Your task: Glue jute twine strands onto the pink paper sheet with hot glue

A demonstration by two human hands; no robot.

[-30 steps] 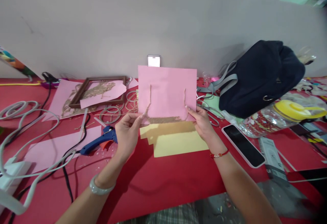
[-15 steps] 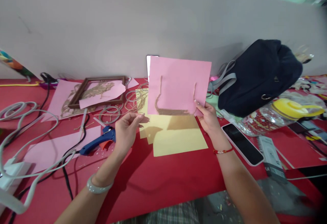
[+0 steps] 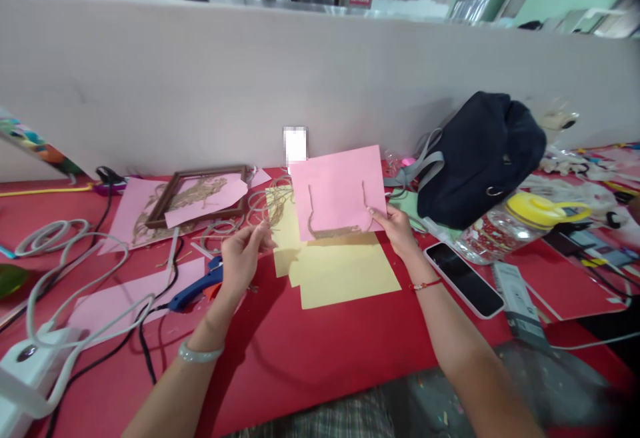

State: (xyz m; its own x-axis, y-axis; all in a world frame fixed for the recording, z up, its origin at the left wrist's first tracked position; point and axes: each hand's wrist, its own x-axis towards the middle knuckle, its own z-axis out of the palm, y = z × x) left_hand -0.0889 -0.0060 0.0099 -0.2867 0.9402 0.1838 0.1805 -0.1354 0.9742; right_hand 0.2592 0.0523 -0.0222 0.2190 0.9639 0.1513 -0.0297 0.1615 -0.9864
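Note:
My right hand [image 3: 400, 230] grips the lower right edge of a pink sheet [image 3: 340, 185], thumb in front. Brown twine [image 3: 333, 232] runs along the sheet's bottom, with a strand rising at each side. The sheet is held raised and tilted over yellow sheets [image 3: 345, 275]. To its left, my left hand [image 3: 245, 255] is raised with thumb and fingers pinched together; whatever lies between them is too small to make out. A blue glue gun [image 3: 197, 286] lies beside my left wrist, and loose twine [image 3: 265, 206] is heaped just behind that hand.
A brown frame [image 3: 167, 201] lies on pink paper at the back left. White cables and a power strip [image 3: 37, 358] fill the left. On the right are a phone [image 3: 465, 279], a bottle [image 3: 490, 235], a dark bag [image 3: 483, 158] and a grey box [image 3: 520, 301]. A grey partition [image 3: 225, 85] stands behind.
The pink sheet has moved down and slightly left in view and has tilted, its right side now higher. My right hand moved with it. The camera view has tipped up, showing more above the partition.

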